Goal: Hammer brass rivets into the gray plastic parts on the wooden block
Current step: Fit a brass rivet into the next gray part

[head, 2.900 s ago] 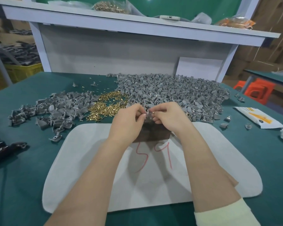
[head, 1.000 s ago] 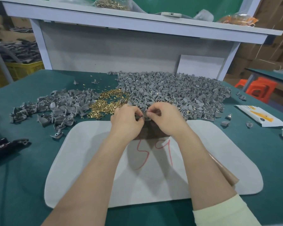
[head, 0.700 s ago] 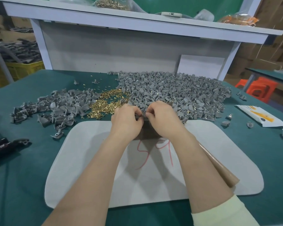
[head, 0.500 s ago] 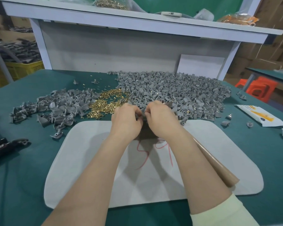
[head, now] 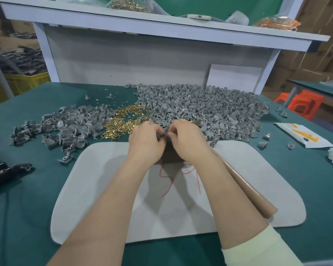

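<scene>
My left hand [head: 144, 144] and my right hand [head: 188, 144] meet fingertip to fingertip over a dark wooden block [head: 169, 155] at the far edge of a white pad [head: 248, 169]. Both pinch a small gray plastic part [head: 164, 133] between them; whether a rivet is in it is hidden by the fingers. A pile of brass rivets [head: 123, 123] lies just beyond my left hand. A big heap of gray parts [head: 210, 108] lies behind my right hand, a smaller heap [head: 69, 127] at the left. A brown wooden handle [head: 254, 194] lies under my right forearm.
A green table carries a white packet [head: 304, 137] and crumpled tissue at the right, and a black object [head: 8, 171] with a cord at the left. A white shelf [head: 161, 27] stands behind, holding a bag of rivets [head: 129, 4]. An orange stool [head: 300, 104] stands far right.
Both hands have slid a little away from me over the block and closed tighter together. More of the brown handle shows beside my right forearm.
</scene>
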Motion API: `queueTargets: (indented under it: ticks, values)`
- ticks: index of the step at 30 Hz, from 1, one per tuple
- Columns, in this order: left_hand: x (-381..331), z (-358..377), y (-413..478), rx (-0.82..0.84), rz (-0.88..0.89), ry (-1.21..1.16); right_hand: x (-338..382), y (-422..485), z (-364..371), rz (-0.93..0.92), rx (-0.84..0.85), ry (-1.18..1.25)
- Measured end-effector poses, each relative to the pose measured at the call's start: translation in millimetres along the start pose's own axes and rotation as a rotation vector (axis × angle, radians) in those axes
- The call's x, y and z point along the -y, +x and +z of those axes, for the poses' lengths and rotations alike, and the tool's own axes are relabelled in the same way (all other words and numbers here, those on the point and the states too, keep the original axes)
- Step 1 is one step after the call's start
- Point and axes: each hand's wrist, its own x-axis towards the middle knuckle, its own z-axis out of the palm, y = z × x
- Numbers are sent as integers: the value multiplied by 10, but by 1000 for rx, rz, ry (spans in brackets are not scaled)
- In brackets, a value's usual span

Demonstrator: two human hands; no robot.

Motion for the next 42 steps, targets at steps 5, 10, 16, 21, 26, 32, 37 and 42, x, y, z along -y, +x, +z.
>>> queueTargets:
  ticks: [5,10,16,21,26,32,37,42]
  values:
    - [0,-2,-5,-12,-12,-22,-86,17,-98,106,23,243]
    - [3,-13,9,8,-12,-28,-92,13,-133,138,44,323]
    - [-5,-33,-9,20,-20,-82,-326,-56,-291,350,-100,79]
    - [-4,-50,-2,11,-24,-79,-464,-80,-353,512,293,-56]
    - [-15,-25,-12,14,-11,-78,-484,-73,-309,519,345,7]
    - [1,-4,-2,19,-2,-97,-308,-73,-322,316,-196,255]
    - [14,6,27,31,4,-78,12,-21,-131,91,-31,222]
    - [28,21,27,35,-7,-77,41,-13,-37,119,-65,157]
